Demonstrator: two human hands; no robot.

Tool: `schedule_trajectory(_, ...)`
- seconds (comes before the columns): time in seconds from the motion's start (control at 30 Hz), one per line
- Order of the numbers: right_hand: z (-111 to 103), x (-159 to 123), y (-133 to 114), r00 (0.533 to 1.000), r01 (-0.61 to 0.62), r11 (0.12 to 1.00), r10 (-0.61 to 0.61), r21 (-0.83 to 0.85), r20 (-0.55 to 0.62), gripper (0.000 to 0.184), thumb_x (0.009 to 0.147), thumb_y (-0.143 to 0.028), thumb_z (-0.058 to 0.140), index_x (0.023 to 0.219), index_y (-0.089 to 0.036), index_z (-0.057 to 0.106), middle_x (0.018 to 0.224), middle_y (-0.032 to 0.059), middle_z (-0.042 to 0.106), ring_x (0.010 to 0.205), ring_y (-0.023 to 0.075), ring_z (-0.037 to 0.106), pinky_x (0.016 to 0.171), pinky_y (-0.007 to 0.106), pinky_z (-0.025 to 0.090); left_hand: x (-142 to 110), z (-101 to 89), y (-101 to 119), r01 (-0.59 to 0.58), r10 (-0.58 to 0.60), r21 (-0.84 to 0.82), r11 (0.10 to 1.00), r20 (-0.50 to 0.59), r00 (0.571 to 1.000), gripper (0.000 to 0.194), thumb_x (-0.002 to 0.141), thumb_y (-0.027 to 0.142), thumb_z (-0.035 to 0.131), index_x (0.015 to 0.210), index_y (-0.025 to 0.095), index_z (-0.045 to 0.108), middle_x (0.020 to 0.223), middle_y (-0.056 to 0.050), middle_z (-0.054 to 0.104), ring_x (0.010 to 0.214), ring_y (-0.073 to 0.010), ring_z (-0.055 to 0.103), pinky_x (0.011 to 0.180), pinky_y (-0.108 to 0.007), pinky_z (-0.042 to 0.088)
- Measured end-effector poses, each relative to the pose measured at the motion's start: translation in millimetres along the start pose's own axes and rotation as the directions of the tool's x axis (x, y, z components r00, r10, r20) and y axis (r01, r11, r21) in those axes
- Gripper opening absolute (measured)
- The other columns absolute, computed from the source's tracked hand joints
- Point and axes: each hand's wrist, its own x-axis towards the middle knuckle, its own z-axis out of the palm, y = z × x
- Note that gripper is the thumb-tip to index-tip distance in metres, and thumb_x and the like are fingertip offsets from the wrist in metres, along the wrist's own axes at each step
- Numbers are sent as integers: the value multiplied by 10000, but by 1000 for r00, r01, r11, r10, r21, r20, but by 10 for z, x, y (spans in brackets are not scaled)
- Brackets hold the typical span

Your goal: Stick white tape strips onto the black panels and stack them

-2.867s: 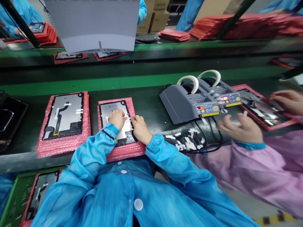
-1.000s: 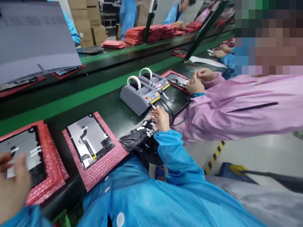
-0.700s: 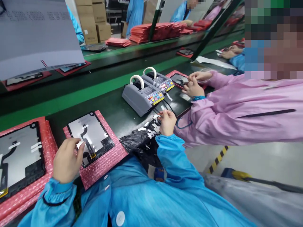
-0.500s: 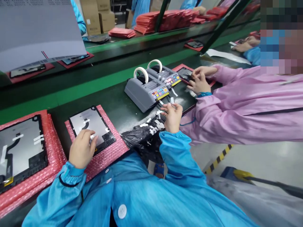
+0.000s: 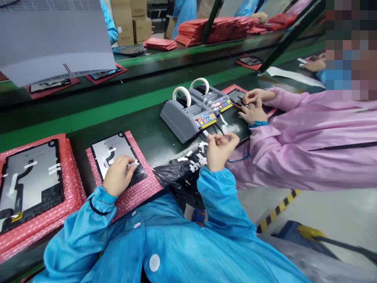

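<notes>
Left hand (image 5: pixel 118 175) over panel (image 5: pixel 125 146), fingers bent, thumb and index tips close together near its right edge. White strip (image 5: pixel 136 162) at those tips, cannot tell if gripped or just stuck on panel. Panel is grey side up on pink wrap (image 5: pixel 144 194), on dark bench (image 5: pixel 147 137), right in front of the person. Right hand (image 5: pixel 219 152) in front of near dispenser (image 5: pixel 182 120), fingers curled, thumb and index pinching tape piece (image 5: pixel 224 129). Near dispenser has a short tape end (image 5: pixel 205 134) out, just beside the right fingers. Far dispenser (image 5: pixel 209 98) next to it. White scraps (image 5: pixel 198 161) on black bag (image 5: pixel 171 173), between wrap and right hand. Second panel (image 5: pixel 38 173) on wrap stack (image 5: pixel 72 188) at left. Co-worker's hands (image 5: pixel 255 114) at right, over third panel (image 5: pixel 236 94)
</notes>
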Motion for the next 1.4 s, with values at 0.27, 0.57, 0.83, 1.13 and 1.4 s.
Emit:
schedule_trajectory(0.27, 452, -680, -583, 606, -272, 960, 112, 72, 787, 479, 634, -279, 726, 940, -250, 358, 645, -78, 594, 580, 96, 555, 569, 235, 425, 225, -59, 291, 10, 0, -208, 978, 49, 999, 133, 846, 272, 525, 912, 172, 584, 777, -16, 590, 713, -137, 529, 678, -258, 436)
schedule_trajectory(0.57, 896, -875, -519, 475, -275, 961, 131, 5, 870, 446, 654, -278, 706, 939, -234, 366, 764, -28, 639, 676, 111, 605, 629, 259, 465, 90, -134, 54, 206, -213, -263, 943, 3, 977, 120, 836, 179, 496, 716, 175, 500, 721, 2, 563, 698, -129, 505, 686, -257, 418)
schedule_trajectory(0.83, 1020, -899, -399, 372, -347, 937, 182, -46, 910, 455, 626, -306, 738, 898, -232, 382, 676, -55, 596, 621, 96, 556, 603, 249, 428, 84, -91, -42, 189, -212, -367, 911, -22, 977, 127, 821, 199, 512, 696, 186, 490, 676, 17, 537, 645, -122, 479, 648, -251, 407)
schedule_trajectory(1.13, 1160, -946, -253, 392, -381, 921, 245, -86, 887, 454, 613, -222, 676, 906, -236, 329, 615, -91, 580, 545, 87, 532, 556, 233, 406, 135, 17, -113, 312, -318, -203, 928, 4, 948, 99, 843, 211, 490, 757, 183, 529, 793, -20, 561, 759, -159, 525, 724, -299, 424)
schedule_trajectory(1.4, 1406, -979, 54, 397, -242, 903, 425, -354, 813, 392, 617, -115, 598, 846, -232, 303, 542, -117, 544, 490, 96, 537, 554, 231, 405, 310, 186, -175, 489, -503, 143, 861, 91, 859, 158, 864, 240, 470, 818, 178, 608, 1044, -102, 549, 1099, -274, 466, 881, -415, 377)
